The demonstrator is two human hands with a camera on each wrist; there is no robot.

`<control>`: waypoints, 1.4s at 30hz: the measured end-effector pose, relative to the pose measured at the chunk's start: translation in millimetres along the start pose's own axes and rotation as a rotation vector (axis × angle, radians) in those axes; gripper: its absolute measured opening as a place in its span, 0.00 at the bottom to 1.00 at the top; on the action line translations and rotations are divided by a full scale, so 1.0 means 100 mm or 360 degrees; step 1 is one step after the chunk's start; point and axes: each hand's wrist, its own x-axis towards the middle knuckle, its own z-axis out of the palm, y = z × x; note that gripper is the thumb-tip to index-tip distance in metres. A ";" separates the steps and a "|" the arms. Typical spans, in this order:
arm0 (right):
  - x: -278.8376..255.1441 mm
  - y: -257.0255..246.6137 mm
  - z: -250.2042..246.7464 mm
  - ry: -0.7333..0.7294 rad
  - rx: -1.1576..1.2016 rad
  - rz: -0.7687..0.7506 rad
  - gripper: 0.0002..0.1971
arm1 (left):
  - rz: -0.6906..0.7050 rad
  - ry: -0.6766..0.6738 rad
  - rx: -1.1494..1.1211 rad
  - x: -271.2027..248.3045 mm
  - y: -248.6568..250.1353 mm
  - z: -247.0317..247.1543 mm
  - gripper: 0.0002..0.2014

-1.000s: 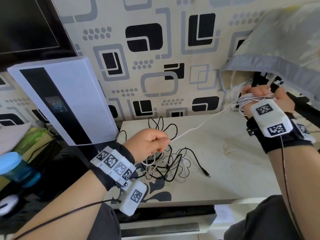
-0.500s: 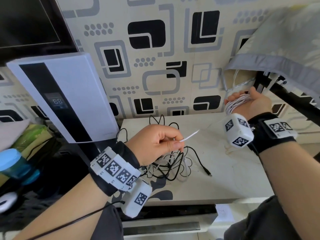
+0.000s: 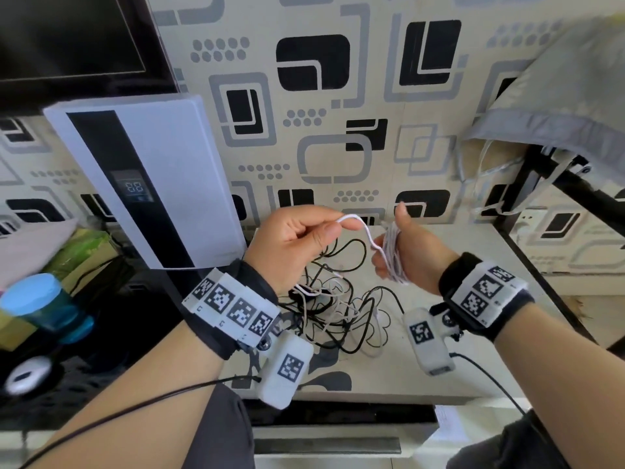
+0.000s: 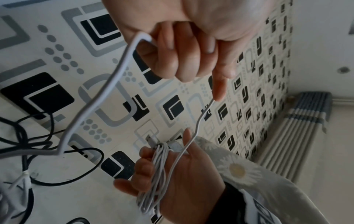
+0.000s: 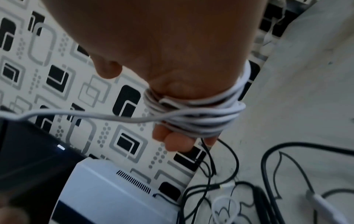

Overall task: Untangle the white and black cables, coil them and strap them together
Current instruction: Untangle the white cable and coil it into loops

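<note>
My right hand point(image 3: 399, 255) is raised above the table point(image 3: 480, 242), thumb up. A coil of the white cable point(image 3: 394, 255) is wound round its palm, and the fingers bend loosely about it; the coil point(image 4: 157, 174) point(image 5: 201, 118) shows in both wrist views, a USB plug point(image 4: 151, 139) poking out by the thumb. A short slack strand point(image 3: 367, 235) runs to my left hand point(image 3: 334, 228), which pinches it between thumb and forefinger point(image 4: 220, 91). From there the white cable drops into the tangle with the black cable point(image 3: 338, 316) on the table.
A white appliance with a dark display strip point(image 3: 145, 184) leans against the patterned wall at left, under a dark screen point(image 3: 67, 35). A blue bottle point(image 3: 40, 306) and a mouse point(image 3: 27, 374) lie lower left. A grey pillow point(image 3: 558, 96) and black frame point(image 3: 575, 191) stand at right.
My right hand has swung from the far right in toward the middle, palm turned over, with the coil still on it. My left hand rose, and the taut strand between them went short and slack.
</note>
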 end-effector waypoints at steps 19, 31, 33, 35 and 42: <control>-0.38 -0.07 0.27 -0.1212 -0.0071 0.0090 0.24 | -0.0334 0.0549 0.0037 0.19 -0.35 -0.10 0.13; -0.44 -0.31 -0.11 -0.1376 0.0723 -0.0010 0.18 | -0.0423 0.0161 0.0364 0.18 -0.33 0.06 0.15; -0.43 -0.30 -0.14 -0.1365 0.0731 -0.0041 0.18 | -0.0436 0.0100 0.0347 0.17 -0.33 0.08 0.14; -0.44 -0.30 -0.13 -0.1378 0.0704 -0.0085 0.17 | -0.0445 0.0098 0.0297 0.17 -0.32 0.06 0.14; -0.44 -0.36 -0.23 -0.1205 0.1051 -0.0265 0.17 | -0.0574 0.0037 0.0057 0.14 -0.28 0.05 0.13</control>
